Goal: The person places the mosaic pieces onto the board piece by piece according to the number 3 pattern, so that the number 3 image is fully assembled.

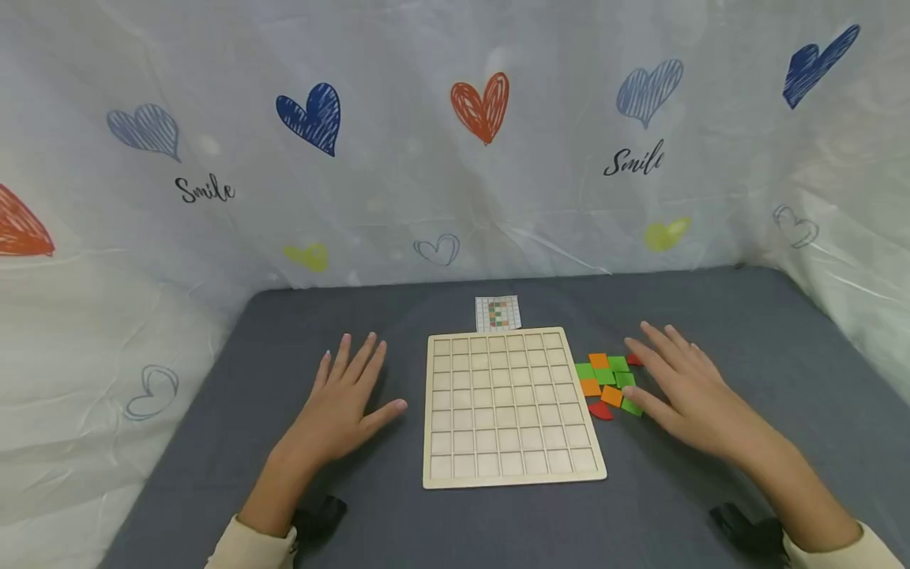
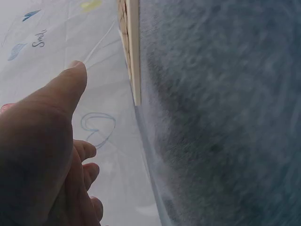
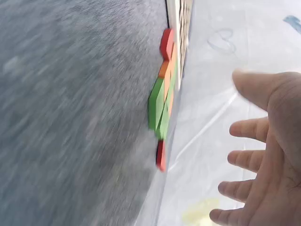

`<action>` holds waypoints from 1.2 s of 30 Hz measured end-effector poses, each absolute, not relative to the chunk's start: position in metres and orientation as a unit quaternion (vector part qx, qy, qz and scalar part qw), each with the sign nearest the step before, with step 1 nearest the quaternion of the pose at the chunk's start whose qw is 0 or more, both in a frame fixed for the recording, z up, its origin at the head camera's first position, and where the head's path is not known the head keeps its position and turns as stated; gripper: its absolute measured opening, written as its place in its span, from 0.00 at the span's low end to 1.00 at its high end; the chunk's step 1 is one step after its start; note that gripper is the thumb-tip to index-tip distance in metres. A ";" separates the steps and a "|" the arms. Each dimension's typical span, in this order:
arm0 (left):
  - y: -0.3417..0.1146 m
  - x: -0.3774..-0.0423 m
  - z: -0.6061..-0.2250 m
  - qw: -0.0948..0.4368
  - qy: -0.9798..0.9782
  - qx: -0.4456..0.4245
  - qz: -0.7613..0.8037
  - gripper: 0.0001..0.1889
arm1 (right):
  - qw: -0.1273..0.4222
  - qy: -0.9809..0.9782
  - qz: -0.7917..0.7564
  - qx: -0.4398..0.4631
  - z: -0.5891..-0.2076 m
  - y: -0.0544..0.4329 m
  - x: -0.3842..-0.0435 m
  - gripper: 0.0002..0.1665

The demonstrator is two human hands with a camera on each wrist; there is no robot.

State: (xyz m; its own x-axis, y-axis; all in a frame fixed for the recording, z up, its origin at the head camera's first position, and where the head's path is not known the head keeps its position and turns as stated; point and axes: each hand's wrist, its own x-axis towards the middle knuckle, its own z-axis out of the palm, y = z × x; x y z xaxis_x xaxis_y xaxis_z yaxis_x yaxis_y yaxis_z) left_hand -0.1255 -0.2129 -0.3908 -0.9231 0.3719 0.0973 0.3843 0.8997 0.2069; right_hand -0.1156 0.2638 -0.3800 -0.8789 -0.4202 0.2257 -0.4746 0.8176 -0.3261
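My left hand (image 1: 339, 411) is spread with straight fingers to the left of a wooden grid board (image 1: 513, 484), holding nothing. My right hand (image 1: 686, 395), also spread and holding nothing, is just right of a cluster of flat coloured pieces. That cluster has green pieces (image 1: 604, 376), orange pieces (image 1: 590, 387) and red pieces (image 1: 600, 411), lying against the board's right side. In the head view the right fingertips partly overlap the cluster. The right wrist view shows a gap between the right hand and the green blocks (image 3: 156, 103). Every cell of the board that shows is bare wood.
A small printed card (image 1: 483, 314) with a coloured grid pattern lies behind the board's far edge. Dark grey cloth (image 1: 384, 521) covers the table. A white sheet (image 1: 398, 182) with printed hearts hangs behind and at both sides.
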 end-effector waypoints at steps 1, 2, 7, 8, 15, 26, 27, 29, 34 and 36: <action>-0.212 -0.125 -0.392 0.026 -0.975 -0.195 -0.108 0.49 | 0.078 -0.948 0.188 0.243 -0.380 0.262 -0.118 0.41; -0.212 -0.125 -0.393 0.024 -0.975 -0.195 -0.104 0.49 | 0.086 -0.946 0.185 0.250 -0.380 0.260 -0.120 0.40; -0.207 -0.125 -0.397 0.015 -0.975 -0.196 -0.101 0.50 | 0.105 -0.939 0.162 0.285 -0.382 0.251 -0.133 0.33; -0.206 -0.125 -0.397 0.013 -0.975 -0.197 -0.103 0.50 | 0.103 -0.939 0.159 0.288 -0.382 0.249 -0.136 0.32; -0.200 -0.123 -0.397 0.005 -0.974 -0.204 -0.099 0.50 | 0.063 -0.942 0.151 0.294 -0.383 0.238 -0.153 0.16; -0.186 -0.111 -0.398 -0.077 -0.963 -0.227 -0.125 0.47 | -0.002 -0.946 0.155 0.284 -0.386 0.230 -0.167 0.15; -0.185 -0.111 -0.398 -0.089 -0.961 -0.227 -0.129 0.47 | -0.003 -0.944 0.158 0.288 -0.387 0.230 -0.169 0.14; -0.182 -0.109 -0.398 -0.112 -0.959 -0.223 -0.134 0.48 | 0.000 -0.943 0.164 0.291 -0.387 0.229 -0.172 0.13; -0.176 -0.106 -0.397 -0.165 -0.956 -0.203 -0.134 0.53 | -0.008 -0.947 0.179 0.266 -0.385 0.227 -0.177 0.14; -0.175 -0.105 -0.395 -0.175 -0.955 -0.197 -0.137 0.56 | -0.019 -0.948 0.184 0.259 -0.383 0.227 -0.178 0.13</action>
State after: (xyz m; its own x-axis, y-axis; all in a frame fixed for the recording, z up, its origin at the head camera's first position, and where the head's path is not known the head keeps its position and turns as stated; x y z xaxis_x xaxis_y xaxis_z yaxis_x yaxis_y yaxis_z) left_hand -0.1051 -0.1747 -0.3953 -0.8607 0.4248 -0.2807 0.3290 0.8848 0.3301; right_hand -0.1777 0.2271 -0.3832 -0.8651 -0.4981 0.0593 -0.4841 0.7980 -0.3589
